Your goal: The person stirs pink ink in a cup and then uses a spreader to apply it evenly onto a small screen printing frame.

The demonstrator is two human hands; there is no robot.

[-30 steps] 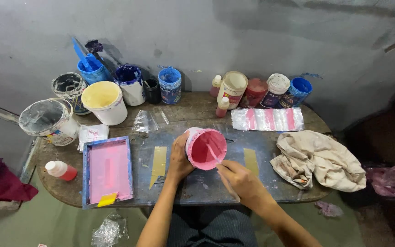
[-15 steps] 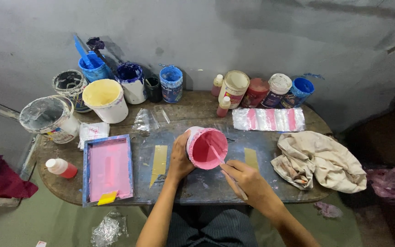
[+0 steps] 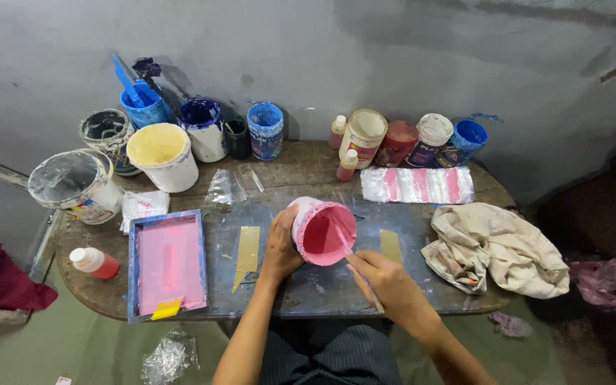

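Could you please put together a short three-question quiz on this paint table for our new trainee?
1. True or false: the left hand holds the tilted pink tub.
2. What does the right hand hold? A) a thin stick dipped in the tub B) a rag C) a bottle
3. What lies on the table left of the tub, framed in blue?

Key:
1. True.
2. A, the stick.
3. A flat screen coated pink, with a yellow scraper on its near edge.
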